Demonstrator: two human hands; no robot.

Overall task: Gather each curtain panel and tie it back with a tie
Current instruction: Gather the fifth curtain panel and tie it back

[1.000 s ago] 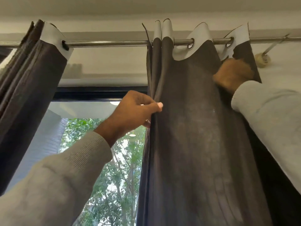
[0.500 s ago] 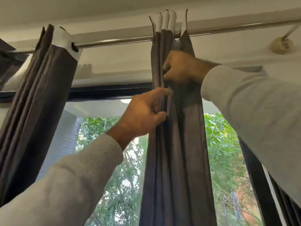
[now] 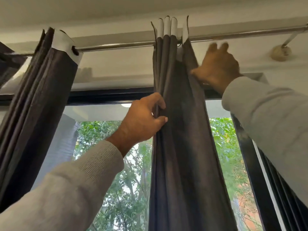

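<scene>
Dark curtain panel (image 3: 180,147) hangs from metal rod (image 3: 116,46), bunched into tight folds at centre of window, white-backed header pleats stacked close at top. Left hand (image 3: 143,121) pinches the panel's left-edge folds betw. thumb and curled fingers, well below the rod. Right hand (image 3: 216,67) up near the rod at the panel's right edge; thumb against the fabric, fingers raised and spread, motion-blurred, so can't tell if it actually holds cloth. Both arms in pale grey knit sleeves. Second dark panel (image 3: 41,105) gathered at far left on same rod. Rod bracket (image 3: 281,52) on wall at right. Green trees visible thru glass.
</scene>
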